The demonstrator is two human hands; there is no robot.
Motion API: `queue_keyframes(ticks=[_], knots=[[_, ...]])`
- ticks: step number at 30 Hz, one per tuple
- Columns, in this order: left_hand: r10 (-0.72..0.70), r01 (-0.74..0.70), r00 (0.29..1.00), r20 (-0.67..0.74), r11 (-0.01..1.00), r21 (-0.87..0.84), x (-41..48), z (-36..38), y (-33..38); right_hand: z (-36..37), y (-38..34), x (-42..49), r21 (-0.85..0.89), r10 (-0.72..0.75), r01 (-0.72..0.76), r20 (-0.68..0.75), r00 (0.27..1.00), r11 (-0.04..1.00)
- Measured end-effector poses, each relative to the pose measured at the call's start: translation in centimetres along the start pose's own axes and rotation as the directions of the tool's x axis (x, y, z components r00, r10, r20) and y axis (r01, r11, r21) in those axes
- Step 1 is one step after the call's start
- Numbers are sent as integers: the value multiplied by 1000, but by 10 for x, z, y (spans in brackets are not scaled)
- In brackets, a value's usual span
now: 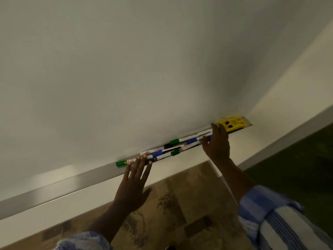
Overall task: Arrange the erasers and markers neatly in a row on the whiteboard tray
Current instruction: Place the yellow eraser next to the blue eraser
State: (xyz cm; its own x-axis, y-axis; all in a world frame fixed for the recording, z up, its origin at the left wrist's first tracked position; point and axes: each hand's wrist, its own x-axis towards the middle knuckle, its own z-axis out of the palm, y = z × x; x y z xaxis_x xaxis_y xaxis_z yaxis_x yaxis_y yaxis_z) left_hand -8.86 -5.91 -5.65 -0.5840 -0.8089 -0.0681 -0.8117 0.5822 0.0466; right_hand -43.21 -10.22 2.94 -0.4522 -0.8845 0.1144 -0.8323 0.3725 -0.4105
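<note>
So the whiteboard tray [72,179] is a plain silver ledge running slantwise under the whiteboard [126,69], low on the left and climbing to the right. The left stretch of it is just bare metal.

First thing on it going right is a green-capped marker [121,163], white barrel, lying along the tray. The left hand [135,179] is flat and wide, fingers straight and spread, with the fingertips resting on the near end of the markers [162,152], not gripping anything.

The markers themselves are a bit of a jumble: white barrels with blue, green and black caps, overlapping and crossing each other at slight angles instead of sitting end to end. They're all in the tray, bunched between the two hands.

The right hand [218,143] stands at the far end of the bunch, fingers straight and together, thumb out by a blue cap, also holding nothing. Its sleeve [270,213] is blue and white striped.

Just past it, at the right end of the tray, sits the yellow eraser [231,124], blocky plastic with dark square cutouts on top. Patterned brown floor [180,195] below.
</note>
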Motion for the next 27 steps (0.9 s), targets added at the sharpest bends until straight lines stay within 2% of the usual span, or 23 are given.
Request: queue_keyframes(ticks=[5, 11, 15, 22, 27], knots=[[22, -21, 1000, -21, 1000, 22, 2, 8, -4, -13, 31, 45, -36, 146, -147, -28, 989, 988], [42, -39, 997, -59, 998, 49, 4, 12, -7, -13, 56, 72, -31, 253, -253, 23, 967, 967], [45, -40, 997, -65, 997, 65, 4, 11, -5, -18, 67, 84, -60, 176, -175, 17, 984, 983], [31, -28, 998, -52, 998, 57, 4, 14, -5, -31, 75, 91, -122, 143, -127, 140, 980, 984], [33, -31, 998, -61, 998, 46, 4, 12, -5, -32, 76, 87, -115, 63, -51, 100, 993, 992]])
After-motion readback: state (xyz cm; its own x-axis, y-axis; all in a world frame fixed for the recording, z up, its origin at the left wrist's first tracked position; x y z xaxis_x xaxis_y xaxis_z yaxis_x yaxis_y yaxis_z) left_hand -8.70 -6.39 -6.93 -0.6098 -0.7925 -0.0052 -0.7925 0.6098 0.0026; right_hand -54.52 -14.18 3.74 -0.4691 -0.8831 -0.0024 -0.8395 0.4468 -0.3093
